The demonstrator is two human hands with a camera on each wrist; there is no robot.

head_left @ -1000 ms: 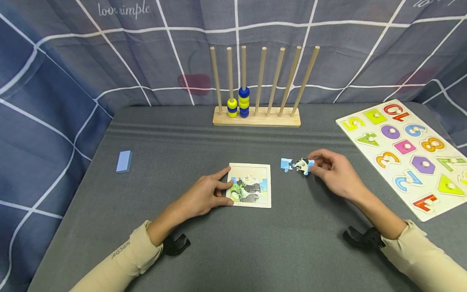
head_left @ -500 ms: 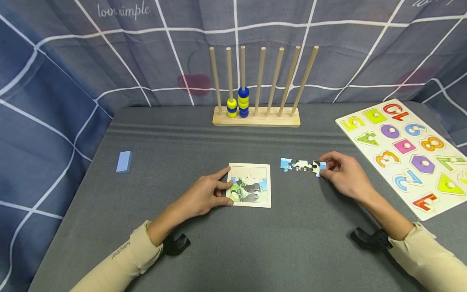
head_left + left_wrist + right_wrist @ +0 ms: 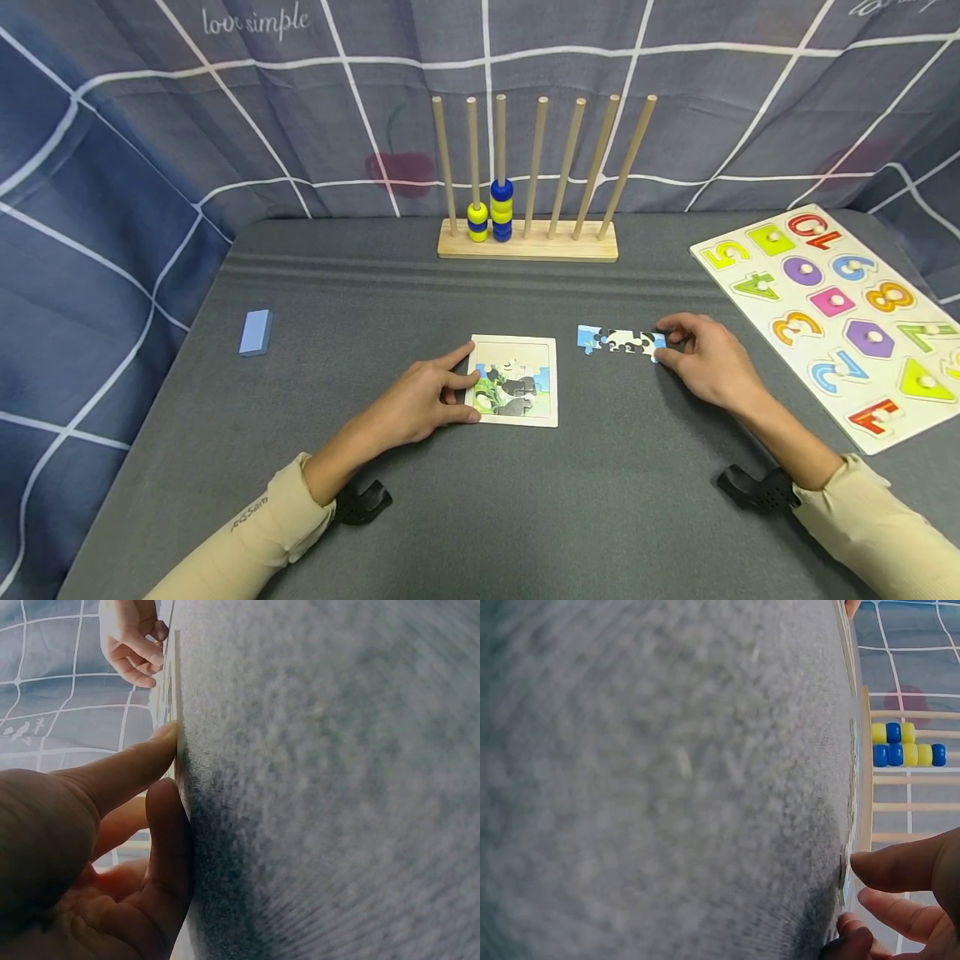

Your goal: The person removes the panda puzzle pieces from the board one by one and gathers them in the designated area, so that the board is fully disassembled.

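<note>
In the head view my left hand (image 3: 418, 400) rests at the left side of a small wooden puzzle tray (image 3: 517, 421), its fingers spread and touching the rim. Panda-picture pieces fill the tray's lower part, while bare wood shows in the upper part. To the right of the tray, jigsaw pieces (image 3: 619, 340) with blue, black and white print lie in a row. At the row's right end my right hand (image 3: 705, 358) pinches a jigsaw piece (image 3: 654, 342) between thumb and fingers, against its neighbour. The right wrist view shows the thumb (image 3: 892, 864) at that piece's edge.
Behind stands a wooden peg rack (image 3: 528, 245) with blue and yellow beads on two pegs. A number-and-shape board (image 3: 832, 350) lies at the right. A blue block (image 3: 256, 332) sits at the left. A grid-patterned curtain (image 3: 360, 108) hangs behind the grey table (image 3: 480, 517).
My right hand has moved right with the jigsaw piece, then slightly back left. The piece overlapped the row earlier; now it lines up at the row's right end. My left hand has stayed put.
</note>
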